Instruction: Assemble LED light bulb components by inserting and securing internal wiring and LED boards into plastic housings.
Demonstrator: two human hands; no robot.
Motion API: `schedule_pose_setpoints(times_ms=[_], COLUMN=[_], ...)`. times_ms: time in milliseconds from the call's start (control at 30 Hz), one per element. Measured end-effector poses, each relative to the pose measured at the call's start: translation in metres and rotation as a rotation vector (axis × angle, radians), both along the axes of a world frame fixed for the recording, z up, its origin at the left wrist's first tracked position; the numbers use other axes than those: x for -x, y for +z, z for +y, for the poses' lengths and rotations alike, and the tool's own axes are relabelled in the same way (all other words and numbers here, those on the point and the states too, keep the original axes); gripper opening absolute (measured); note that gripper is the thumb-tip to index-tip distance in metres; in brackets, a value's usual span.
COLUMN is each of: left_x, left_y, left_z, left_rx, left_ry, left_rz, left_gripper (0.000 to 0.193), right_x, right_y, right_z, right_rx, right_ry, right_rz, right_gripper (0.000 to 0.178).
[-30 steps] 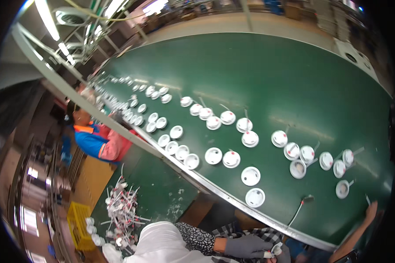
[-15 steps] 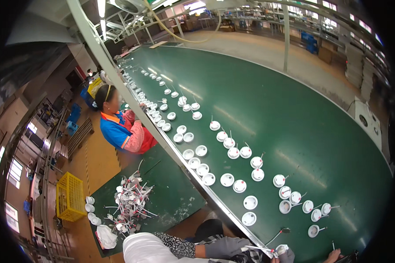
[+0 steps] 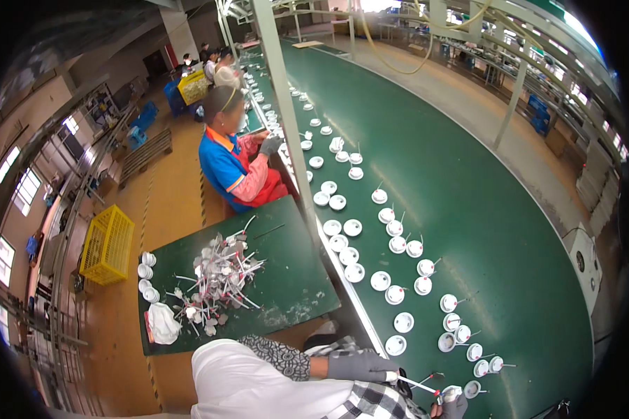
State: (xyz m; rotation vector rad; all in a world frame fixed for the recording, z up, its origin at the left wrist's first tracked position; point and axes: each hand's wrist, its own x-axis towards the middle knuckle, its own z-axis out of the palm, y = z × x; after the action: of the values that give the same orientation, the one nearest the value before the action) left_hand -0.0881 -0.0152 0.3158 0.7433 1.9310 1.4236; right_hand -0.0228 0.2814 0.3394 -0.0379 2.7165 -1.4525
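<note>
Both my hands, in grey gloves with whitish fingertips, are at the lower edge. My left hand (image 3: 362, 366) closes on one end of a thin white tube-like lead (image 3: 416, 384). At its other end, by a small red-and-white part, the fingers of my right hand (image 3: 454, 405) are closed, partly cut off by the frame edge. A thin dark and red wire (image 3: 432, 377) shows beside the lead; I cannot tell whether it belongs to it. Close by on the green surface stands a round white cup-shaped piece (image 3: 472, 389) with a wire.
Rows of white round pieces (image 3: 403, 322) run along the long green surface (image 3: 510, 230). On the side table (image 3: 293, 307) lie a pile of white leads and grey discs (image 3: 223, 269) and a white bag (image 3: 163, 323). A metal post (image 3: 286, 105) and a co-worker (image 3: 227, 157) are beyond; a yellow crate (image 3: 107, 244) stands on the floor.
The view has swung, moving the scene down at lower right and up at left. More of my arms shows. My left hand now shows gripping the lead's end. Another person's bare hand left the lower right.
</note>
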Motion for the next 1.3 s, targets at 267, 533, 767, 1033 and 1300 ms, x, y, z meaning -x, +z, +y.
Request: schedule_pose_setpoints(times_ms=[267,533,767,1033,1300], left_x=[0.011,0.07,0.088,0.088,0.089], left_y=[0.006,-0.007,-0.188,-0.302,-0.136], left_z=[-0.015,-0.028,0.02,0.057,0.103], left_rx=[-0.156,-0.139,0.358,0.582,0.042], left_ry=[-0.08,0.257,0.196,0.396,0.331], left_rz=[-0.013,-0.492,0.242,0.153,-0.271], left_gripper=[0.037,0.02,0.04,0.044,0.032], right_x=[-0.017,-0.054,-0.088,-0.066,0.007], right_y=[-0.027,-0.065,-0.083,-0.095,-0.083], right_z=[-0.02,0.034,-0.008,-0.041,-0.058], right_rx=[1.004,1.461,1.443,1.438,0.652], right_ry=[-0.535,-1.076,-1.178,-1.074,-1.086], right_rz=[-0.354,0.133,-0.023,-0.027,0.296], right_gripper=[0.025,0.013,0.014,0.015,0.014])
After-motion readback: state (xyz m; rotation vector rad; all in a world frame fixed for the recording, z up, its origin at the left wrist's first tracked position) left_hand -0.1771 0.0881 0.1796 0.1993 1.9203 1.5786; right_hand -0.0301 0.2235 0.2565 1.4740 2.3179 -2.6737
